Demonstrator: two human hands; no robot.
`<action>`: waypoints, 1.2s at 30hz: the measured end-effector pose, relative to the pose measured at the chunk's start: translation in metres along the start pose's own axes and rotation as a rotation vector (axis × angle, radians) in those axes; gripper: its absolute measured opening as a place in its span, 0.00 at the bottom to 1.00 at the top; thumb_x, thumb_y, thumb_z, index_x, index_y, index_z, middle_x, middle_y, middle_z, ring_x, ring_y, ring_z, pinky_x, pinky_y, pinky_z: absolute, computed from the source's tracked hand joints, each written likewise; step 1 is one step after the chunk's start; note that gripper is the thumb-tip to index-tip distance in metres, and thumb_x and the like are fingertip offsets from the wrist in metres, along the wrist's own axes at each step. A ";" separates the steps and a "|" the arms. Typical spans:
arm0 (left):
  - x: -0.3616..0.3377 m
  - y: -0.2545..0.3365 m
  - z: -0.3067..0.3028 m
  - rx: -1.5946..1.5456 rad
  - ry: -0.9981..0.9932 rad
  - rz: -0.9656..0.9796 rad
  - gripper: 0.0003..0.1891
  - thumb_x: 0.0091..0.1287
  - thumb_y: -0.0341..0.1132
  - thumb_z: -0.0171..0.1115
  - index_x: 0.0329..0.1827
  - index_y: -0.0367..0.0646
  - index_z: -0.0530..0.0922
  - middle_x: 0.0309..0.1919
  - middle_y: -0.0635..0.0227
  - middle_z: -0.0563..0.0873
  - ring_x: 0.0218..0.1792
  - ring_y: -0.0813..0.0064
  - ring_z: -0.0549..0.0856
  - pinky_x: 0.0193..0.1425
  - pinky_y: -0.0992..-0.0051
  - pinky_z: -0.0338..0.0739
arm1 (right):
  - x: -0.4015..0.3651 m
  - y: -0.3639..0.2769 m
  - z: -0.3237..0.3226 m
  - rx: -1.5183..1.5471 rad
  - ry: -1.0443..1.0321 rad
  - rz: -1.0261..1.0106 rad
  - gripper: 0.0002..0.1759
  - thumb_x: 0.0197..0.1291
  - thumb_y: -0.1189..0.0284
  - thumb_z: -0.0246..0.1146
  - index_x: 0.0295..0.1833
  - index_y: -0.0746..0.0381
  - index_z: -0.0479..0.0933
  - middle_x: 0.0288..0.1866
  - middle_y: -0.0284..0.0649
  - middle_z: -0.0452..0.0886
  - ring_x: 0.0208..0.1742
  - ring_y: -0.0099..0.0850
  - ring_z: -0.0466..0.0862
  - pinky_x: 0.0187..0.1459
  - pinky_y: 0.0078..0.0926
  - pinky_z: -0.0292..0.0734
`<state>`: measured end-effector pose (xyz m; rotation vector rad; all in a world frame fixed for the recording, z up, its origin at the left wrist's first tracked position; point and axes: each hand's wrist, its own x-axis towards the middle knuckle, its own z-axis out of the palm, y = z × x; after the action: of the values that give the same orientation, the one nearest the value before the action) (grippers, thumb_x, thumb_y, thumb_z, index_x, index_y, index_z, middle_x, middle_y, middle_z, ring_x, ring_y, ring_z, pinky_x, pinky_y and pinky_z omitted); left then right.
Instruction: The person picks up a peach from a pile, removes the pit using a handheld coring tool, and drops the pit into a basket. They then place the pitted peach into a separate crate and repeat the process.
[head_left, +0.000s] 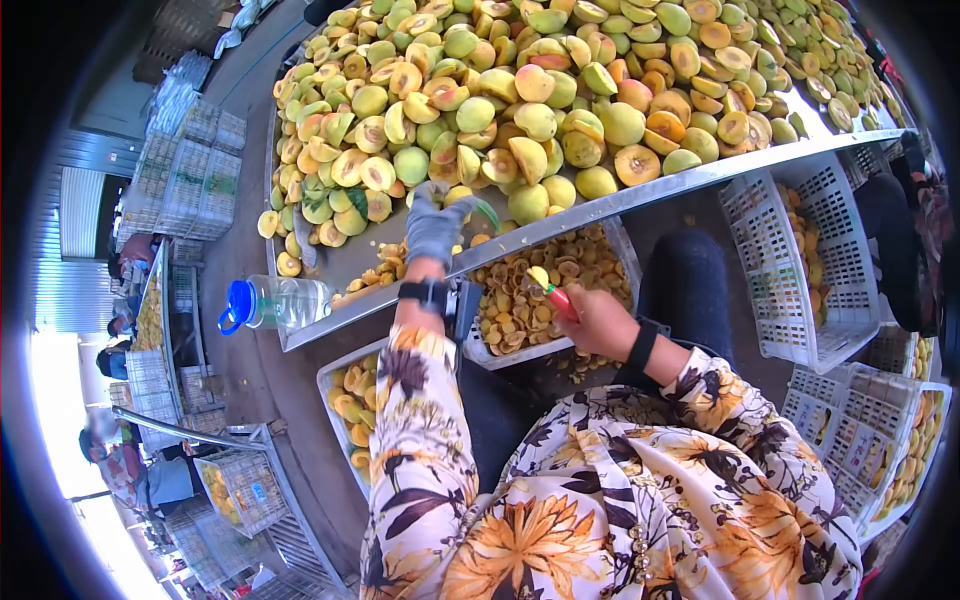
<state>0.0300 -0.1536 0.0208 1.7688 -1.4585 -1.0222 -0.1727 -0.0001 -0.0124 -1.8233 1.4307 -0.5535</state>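
Metal table [345, 262], heap of halved yellow-green fruit [520, 90], water bottle [280, 300] on its side at the corner

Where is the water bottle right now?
In the head view, the water bottle is at the near-left corner of the metal table, cap pointing left, just left of the gloved left hand.

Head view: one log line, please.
left hand: gloved, at halved-fruit pile | right hand: grips red-handled tool | near white crate
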 end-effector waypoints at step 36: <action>-0.131 -0.013 0.017 -1.115 -0.191 -0.300 0.36 0.57 0.69 0.44 0.38 0.38 0.77 0.30 0.58 0.83 0.24 0.67 0.83 0.15 0.80 0.74 | -0.005 -0.032 -0.014 0.173 0.216 -0.085 0.09 0.50 0.75 0.59 0.35 0.66 0.67 0.20 0.55 0.73 0.25 0.53 0.76 0.26 0.39 0.71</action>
<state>0.0102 -0.0220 0.0244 1.0567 -0.4578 -1.7305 -0.1639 0.0038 0.0219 -1.7330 1.4011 -0.9129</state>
